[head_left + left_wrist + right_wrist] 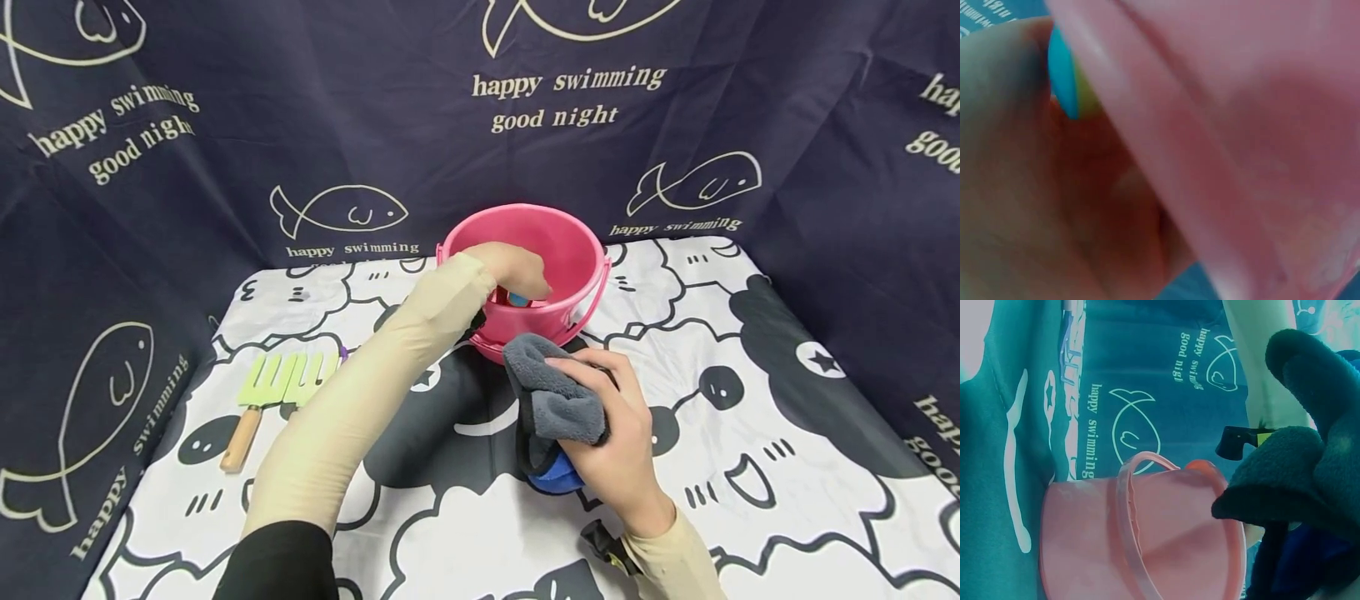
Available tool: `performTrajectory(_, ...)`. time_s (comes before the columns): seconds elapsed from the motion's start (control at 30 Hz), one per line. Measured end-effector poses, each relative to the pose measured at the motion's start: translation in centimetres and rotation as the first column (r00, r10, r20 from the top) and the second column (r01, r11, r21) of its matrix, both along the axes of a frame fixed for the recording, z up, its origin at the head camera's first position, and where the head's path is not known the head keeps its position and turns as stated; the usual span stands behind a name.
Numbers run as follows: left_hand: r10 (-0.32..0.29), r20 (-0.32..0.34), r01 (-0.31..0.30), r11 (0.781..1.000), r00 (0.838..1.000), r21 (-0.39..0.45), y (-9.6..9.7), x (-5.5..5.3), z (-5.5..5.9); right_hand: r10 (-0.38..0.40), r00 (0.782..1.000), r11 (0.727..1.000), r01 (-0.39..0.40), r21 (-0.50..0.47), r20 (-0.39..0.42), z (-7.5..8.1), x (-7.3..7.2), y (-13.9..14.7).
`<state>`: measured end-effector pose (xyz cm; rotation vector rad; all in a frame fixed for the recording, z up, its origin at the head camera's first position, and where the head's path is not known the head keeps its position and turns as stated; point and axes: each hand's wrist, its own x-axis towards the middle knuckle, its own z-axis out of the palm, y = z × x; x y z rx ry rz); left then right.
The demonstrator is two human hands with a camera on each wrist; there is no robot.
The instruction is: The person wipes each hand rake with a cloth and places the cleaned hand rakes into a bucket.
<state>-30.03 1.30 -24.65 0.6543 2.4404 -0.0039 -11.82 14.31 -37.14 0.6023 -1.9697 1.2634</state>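
A pink bucket (572, 242) with a pink handle stands near the back of the sheet. My left hand (516, 268) reaches over its near rim, fingers bent down inside. A small turquoise thing (517, 299) shows under that hand; the left wrist view shows its turquoise end (1062, 75) with a yellow-green part, held in the curled hand and partly hidden by the rim. In front of the bucket, my right hand (618, 437) grips a folded grey plush cloth (558, 396) with black edging and a blue side. The right wrist view shows this cloth (1285, 478) close to the bucket.
Left of my left forearm lie two green slotted spatulas (264, 381), one wooden handle (242, 442) plainly visible, with a small purple bit (343, 353) beside them. A black-and-white patterned sheet (465, 533) covers the surface. Dark printed fabric (360, 100) hangs behind and at both sides.
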Motion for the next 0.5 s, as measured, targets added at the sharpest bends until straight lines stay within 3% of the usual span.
performTrajectory(0.13, 0.013, 0.057, -0.014, 1.0, 0.998, 0.012, 0.1, 0.1, 0.3, 0.005, 1.0, 1.0, -0.005, 0.001, -0.001, 0.0, 0.0, -0.1)
performTrajectory(0.33, 0.007, 0.033, -0.008, 1.0, 0.999, 0.029, -0.3, 0.2, 0.4, 0.003, 1.0, 1.0, -0.003, 0.005, -0.004, 0.0, 0.0, -0.1)
performTrajectory(0.43, 0.01, -0.092, -0.002, 0.996, 0.996, 0.085, -1.1, 0.5, 0.4, 0.002, 1.0, 1.0, -0.002, 0.004, -0.007, 0.0, 0.0, -0.1)
performTrajectory(0.5, 0.048, -0.237, -0.016, 0.991, 0.97, 0.134, -1.9, 1.0, 0.5, 0.002, 1.0, 1.0, -0.002, 0.002, -0.009, 0.0, 0.0, -0.1)
